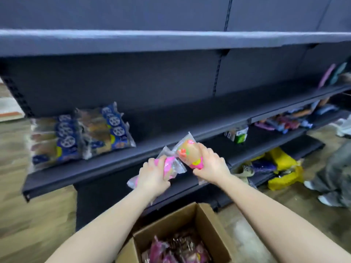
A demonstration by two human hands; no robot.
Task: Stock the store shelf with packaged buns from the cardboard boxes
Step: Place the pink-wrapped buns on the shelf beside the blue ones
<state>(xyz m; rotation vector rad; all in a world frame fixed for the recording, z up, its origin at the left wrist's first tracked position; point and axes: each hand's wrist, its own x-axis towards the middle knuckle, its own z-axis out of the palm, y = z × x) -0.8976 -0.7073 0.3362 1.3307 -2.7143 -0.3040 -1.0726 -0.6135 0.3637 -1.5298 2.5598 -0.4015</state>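
Observation:
My left hand (pixel 152 174) grips a pink packaged bun (pixel 170 164) just in front of the dark shelf board (pixel 171 118). My right hand (pixel 210 165) grips a second clear-wrapped bun (pixel 187 150) with pink and orange print, held tilted over the shelf's front edge. The two packs touch each other. Below my arms an open cardboard box (pixel 207 221) holds several more pink packs (pixel 176 249). Two rows of blue bun packs (pixel 81 133) stand on the left of the same shelf.
An upper shelf (pixel 171 40) overhangs the one I work at. Lower shelves at the right carry mixed packets (pixel 284 122) and yellow bags (pixel 283 166). Another person's legs and shoes (pixel 332 177) stand at the far right on the floor.

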